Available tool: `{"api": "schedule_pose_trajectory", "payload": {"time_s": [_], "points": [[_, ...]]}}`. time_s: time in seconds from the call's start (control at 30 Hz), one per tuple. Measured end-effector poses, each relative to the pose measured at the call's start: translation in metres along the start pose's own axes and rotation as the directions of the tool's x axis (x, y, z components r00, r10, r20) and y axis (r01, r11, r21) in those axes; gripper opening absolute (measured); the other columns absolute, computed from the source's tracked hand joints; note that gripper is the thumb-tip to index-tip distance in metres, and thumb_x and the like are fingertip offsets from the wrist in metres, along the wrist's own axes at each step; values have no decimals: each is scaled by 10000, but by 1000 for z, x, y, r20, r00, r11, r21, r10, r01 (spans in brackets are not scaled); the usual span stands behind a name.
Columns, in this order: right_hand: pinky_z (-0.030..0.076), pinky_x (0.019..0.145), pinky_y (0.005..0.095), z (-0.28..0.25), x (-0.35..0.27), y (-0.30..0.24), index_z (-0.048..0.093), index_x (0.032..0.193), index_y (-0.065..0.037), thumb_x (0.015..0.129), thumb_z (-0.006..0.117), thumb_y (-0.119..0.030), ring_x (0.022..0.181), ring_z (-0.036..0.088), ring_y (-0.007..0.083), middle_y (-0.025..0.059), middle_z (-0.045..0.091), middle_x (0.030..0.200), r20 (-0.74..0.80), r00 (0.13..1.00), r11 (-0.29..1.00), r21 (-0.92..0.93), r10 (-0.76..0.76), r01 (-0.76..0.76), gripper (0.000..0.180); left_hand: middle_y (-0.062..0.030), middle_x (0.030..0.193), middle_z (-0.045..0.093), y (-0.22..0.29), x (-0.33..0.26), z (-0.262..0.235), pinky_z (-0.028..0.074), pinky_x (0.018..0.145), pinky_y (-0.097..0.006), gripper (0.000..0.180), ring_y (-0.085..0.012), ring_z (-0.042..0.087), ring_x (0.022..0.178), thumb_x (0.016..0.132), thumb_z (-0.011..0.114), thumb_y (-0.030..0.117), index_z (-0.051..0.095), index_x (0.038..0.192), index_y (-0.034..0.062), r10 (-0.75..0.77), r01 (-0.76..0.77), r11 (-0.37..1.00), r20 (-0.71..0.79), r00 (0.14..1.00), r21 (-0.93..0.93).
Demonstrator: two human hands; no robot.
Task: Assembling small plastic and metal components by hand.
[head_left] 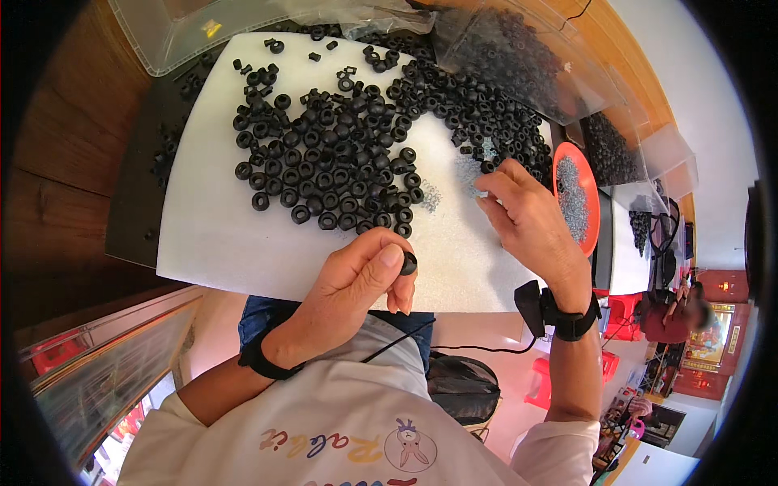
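My left hand [361, 275] is closed at the near edge of the white foam sheet [462, 275]. Between its thumb and fingers sits a round black plastic part [409, 263]. To the right, my right hand [523, 211] reaches over the sheet with thumb and forefinger drawn together. What those fingertips hold, if anything, is too small to make out. They are beside a small heap of tiny grey pieces [468, 174]. A wide pile of round black parts with holes [336, 166] spreads ahead of my left hand. Smaller black ring-like parts [486, 101] lie farther right.
An orange-red dish [594, 202] of small grey pieces [572, 198] stands right of my right hand. A clear plastic bin [519, 61] of black parts lies at the far right, another clear bin [162, 40] at the far left. A person [677, 316] is in the background.
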State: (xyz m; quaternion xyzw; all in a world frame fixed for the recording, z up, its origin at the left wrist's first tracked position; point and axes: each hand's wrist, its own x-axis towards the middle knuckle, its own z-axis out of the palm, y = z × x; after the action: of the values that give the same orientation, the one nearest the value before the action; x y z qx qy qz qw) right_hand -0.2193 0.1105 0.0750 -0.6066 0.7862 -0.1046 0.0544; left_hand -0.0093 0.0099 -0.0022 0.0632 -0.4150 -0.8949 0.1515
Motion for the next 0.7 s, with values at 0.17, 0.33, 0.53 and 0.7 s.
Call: {"api": "schedule_pose_trajectory", "payload": {"time_s": [0.17,0.33,0.53,0.7], "points": [[486,625,429,3,10,2,572,911,-12,785,623,-45,756,596,355,141,537,881,46,998,996,-78,-32,36,140,-26,735,544,0,0,-1,436,622,-227,274,-88,518,665,1015,389,267,489,1025,12,4,-5,999,14,1000,34],[496,621,427,4,10,-3,554,907,-11,776,625,-48,766,605,346,142,539,877,42,998,996,-76,-50,53,153,-25,725,554,1,-2,-2,434,615,-215,256,-71,516,661,1008,414,258,500,1020,17,-24,24,998,-7,1000,61],[500,597,433,3,4,-5,513,860,-12,771,634,-66,732,610,346,142,539,862,44,999,985,-173,4,4,160,-24,720,556,1,-2,-3,432,614,-213,252,-66,515,658,1006,421,254,507,1014,18,-19,19,997,-1,1000,80],[474,607,395,2,-2,-9,552,953,-9,779,641,-45,721,590,333,135,544,869,103,994,996,-94,17,-7,199,-24,712,554,1,-2,-3,432,614,-214,252,-67,514,650,1005,423,253,508,1013,16,-3,3,995,-1,1000,96]]}}
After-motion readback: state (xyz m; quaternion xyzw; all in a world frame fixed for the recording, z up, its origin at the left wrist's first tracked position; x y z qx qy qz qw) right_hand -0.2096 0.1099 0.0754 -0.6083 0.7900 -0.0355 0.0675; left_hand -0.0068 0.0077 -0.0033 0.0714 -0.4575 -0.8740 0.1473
